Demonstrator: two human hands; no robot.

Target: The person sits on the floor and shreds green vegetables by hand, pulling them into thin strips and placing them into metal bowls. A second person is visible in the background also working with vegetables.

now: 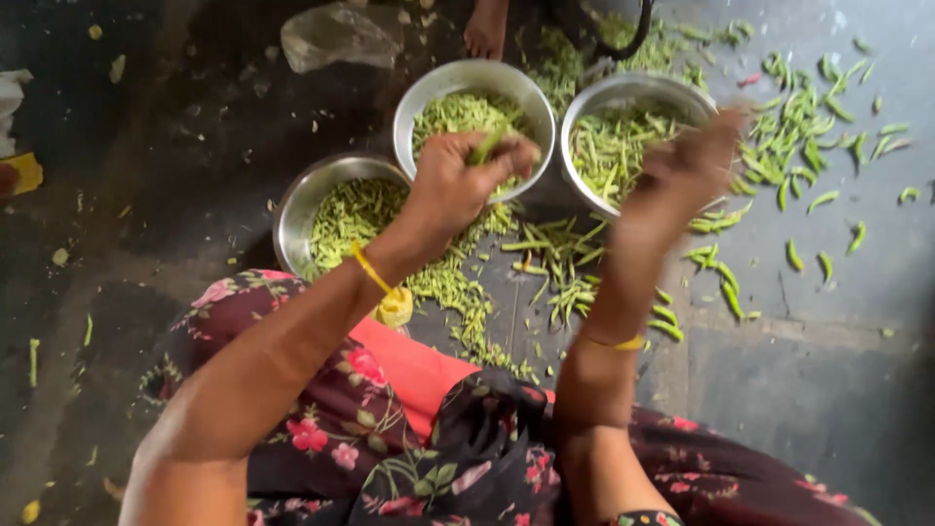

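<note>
Left hand: fingers clamped on a green bean pod, held over the middle steel bowl, which is partly filled with cut green pieces. Right hand is blurred above the right steel bowl; can't tell whether its fingers are apart or together. Right bowl holds long stripped pieces. Third bowl, lower left, also part full. Judged progress: well along, three bowls filling, but many whole pods lie scattered on the floor, so plenty left. Someone else's foot at top.
</note>
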